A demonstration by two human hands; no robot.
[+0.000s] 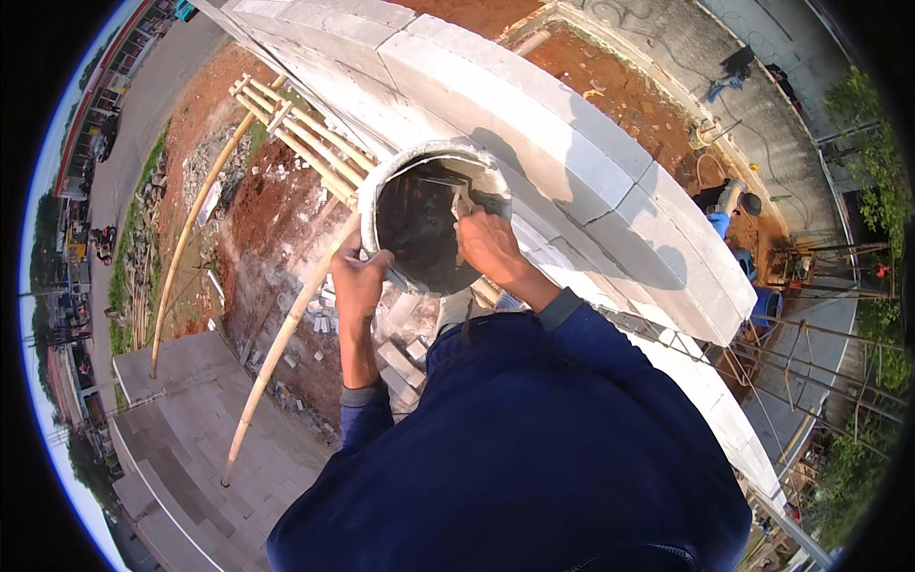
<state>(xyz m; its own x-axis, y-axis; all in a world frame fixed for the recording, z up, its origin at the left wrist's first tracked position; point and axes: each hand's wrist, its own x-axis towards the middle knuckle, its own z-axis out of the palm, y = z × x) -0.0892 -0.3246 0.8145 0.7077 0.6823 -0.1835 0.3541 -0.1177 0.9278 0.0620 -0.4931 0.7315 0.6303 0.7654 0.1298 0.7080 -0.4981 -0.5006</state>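
Observation:
A round bucket (370, 221) with a pale, mortar-smeared rim is in front of me, beside the top of a block wall. Dark grey wet mix (415, 229) shows inside it. My left hand (360, 278) is closed on the bucket's near left rim, thumb toward the inside. In my right hand (490, 246), over the right part of the opening, is a tool that looks like a trowel (461, 198). Its light handle and thin bent metal shank show; the blade is hard to make out against the dark inside.
The curved wall of light grey blocks (572, 162) runs from upper left to lower right. Bamboo poles (305, 143) stand at the left, above rubble and broken blocks (400, 367). Another person (729, 205) is beyond the wall, near a blue drum (765, 305) and scaffolding (820, 353).

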